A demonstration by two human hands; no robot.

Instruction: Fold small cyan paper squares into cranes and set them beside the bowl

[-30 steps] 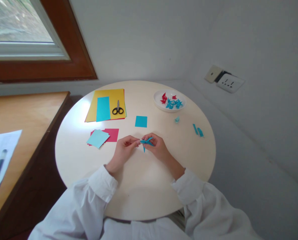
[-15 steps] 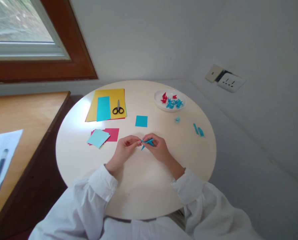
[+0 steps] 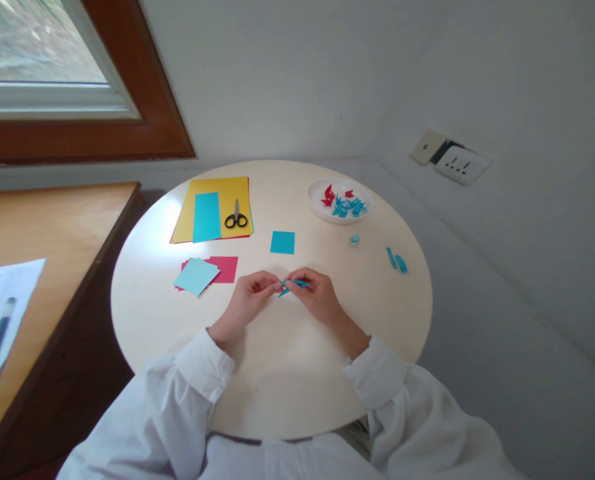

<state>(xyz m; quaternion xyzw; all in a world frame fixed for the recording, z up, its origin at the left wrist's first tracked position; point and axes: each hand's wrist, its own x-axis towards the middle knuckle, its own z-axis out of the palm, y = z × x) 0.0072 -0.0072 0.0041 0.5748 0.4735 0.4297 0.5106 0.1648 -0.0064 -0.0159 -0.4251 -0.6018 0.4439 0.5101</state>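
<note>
A small folded blue paper piece [image 3: 288,287] is pinched between both hands over the middle of the round white table [image 3: 387,320]. My left hand [image 3: 247,300] grips its left end with closed fingertips. My right hand [image 3: 314,293] holds the right end, fingers curled round it. Most of the paper is hidden by my fingers. A flat blue paper square [image 3: 282,242] lies just beyond my hands.
A white dish [image 3: 322,207] of folded red and blue pieces sits at the far right. Black scissors [image 3: 236,217] lie on yellow sheets [image 3: 227,190] with a blue strip [image 3: 206,217]. Light blue [image 3: 196,275] and red [image 3: 227,268] papers lie left. Blue scraps [image 3: 396,260] lie right. A wooden desk [image 3: 52,227] adjoins.
The pointed tip of the blue piece that hung downward has swung up and shortened between my fingers. Both hands stayed in place.
</note>
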